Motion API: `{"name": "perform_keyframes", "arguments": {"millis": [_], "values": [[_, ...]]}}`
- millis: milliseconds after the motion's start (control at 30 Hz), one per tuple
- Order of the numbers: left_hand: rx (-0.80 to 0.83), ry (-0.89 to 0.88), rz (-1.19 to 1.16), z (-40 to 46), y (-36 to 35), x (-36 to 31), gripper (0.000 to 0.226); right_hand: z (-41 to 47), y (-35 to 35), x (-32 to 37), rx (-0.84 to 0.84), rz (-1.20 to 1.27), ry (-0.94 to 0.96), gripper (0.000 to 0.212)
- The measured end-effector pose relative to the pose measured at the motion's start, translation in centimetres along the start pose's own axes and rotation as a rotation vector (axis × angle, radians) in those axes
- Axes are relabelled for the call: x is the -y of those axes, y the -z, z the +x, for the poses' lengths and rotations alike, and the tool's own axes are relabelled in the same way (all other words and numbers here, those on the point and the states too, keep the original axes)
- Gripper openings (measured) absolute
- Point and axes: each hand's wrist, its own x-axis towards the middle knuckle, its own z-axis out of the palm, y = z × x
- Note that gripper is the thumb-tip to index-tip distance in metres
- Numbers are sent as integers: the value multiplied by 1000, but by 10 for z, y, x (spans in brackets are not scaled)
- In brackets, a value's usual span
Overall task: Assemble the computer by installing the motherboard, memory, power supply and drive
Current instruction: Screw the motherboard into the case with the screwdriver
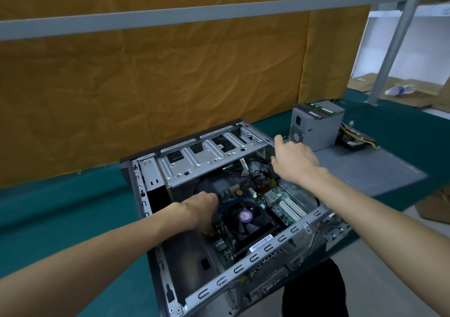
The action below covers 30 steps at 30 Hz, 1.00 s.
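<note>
An open computer case (209, 156) lies on its side on the green table. Inside it sits the motherboard (246, 195) with a black CPU fan (248, 216) that has a purple label. My left hand (202, 209) reaches into the case, its fingers curled down on the motherboard's left edge beside the fan. My right hand (292, 158) is at the case's far right corner, thumb on the rim and fingers down among the cables; the fingertips are hidden. A grey power supply (316, 129) stands on the table behind the case, with a memory stick (319, 108) on top. A drive (355, 141) lies to its right.
A grey side panel (370, 170) lies flat on the table right of the case. Yellow and black cables (358, 136) trail from the power supply. Brown paper covers the wall behind. A plastic bottle (399, 90) and cardboard (438, 204) lie at the far right.
</note>
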Motion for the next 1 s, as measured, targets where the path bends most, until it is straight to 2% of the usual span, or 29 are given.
{"name": "perform_keyframes", "arguments": {"millis": [300,367,433,500,600,667,800,833,900,1000], "values": [[5,-6,55,-2,1,-2,17,1,-3,-1,-29,4,-21,32],[2,-11,87,-3,2,-3,28,0,-4,-1,-33,-22,-17,35],[23,-15,114,-3,4,-7,26,0,-4,-1,-31,-24,-32,35],[34,-32,161,-6,6,-11,16,0,-3,0,-24,-32,-46,40],[0,-55,174,-21,10,-6,24,-2,-1,-1,-8,-70,-45,50],[-153,-55,114,-39,15,5,21,-4,2,-1,2,-79,-40,53],[-667,-14,-144,-80,1,26,14,-7,8,2,19,-49,-48,57],[-753,3,-182,-87,-6,29,14,-9,9,2,26,-39,-59,58],[-829,60,-322,-91,-14,35,24,-14,11,3,37,-35,-86,59],[-836,88,-437,-86,-14,40,47,-28,13,2,55,-61,-129,62]]}}
